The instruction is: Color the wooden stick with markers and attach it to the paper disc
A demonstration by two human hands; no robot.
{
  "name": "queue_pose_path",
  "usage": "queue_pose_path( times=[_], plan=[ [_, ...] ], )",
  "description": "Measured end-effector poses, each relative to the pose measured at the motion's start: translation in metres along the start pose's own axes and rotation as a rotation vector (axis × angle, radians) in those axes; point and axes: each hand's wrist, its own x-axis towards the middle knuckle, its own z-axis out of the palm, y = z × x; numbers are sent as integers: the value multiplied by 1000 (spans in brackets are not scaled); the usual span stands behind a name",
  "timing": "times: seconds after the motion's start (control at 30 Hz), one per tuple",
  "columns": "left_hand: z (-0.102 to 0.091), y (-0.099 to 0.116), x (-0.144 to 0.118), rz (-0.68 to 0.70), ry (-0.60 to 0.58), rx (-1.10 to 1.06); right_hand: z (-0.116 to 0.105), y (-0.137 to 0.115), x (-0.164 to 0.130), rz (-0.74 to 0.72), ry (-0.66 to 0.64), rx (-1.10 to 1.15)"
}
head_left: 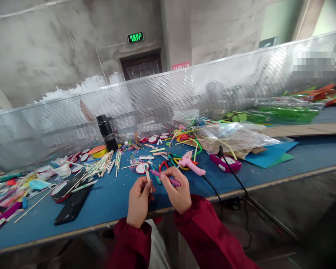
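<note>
Barely begun, seemingly: left hand (138,200) fingers pinching a pale wooden craft stick (148,175) upright, right hand (177,190) fingers holding a purple pen-like stick (165,178) against it above the blue table (112,198), pink glue gun (190,163) lying unused nearby.

Above the blue tabletop (106,201), the left hand (138,201) pinches a pale wooden craft stick (148,175); the right hand (179,190) grips a purple-pink plastic stick (165,178), beside a pink glue gun (192,164).

One head-worn view looks forward and down, close above the desk (106,201) edge, facing the perforated screen (162,101) behind the desk.
</note>
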Motion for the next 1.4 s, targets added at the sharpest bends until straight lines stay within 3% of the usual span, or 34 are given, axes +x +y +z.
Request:
queue_pose_path(
  times=[0.53,1.4],
  plan=[
    [0,-9,3,20,0,6,0,1,-1,-5,2,32],
    [0,-4,2,48,3,-8,-2,8,-3,-15,-44,48]
  ],
)
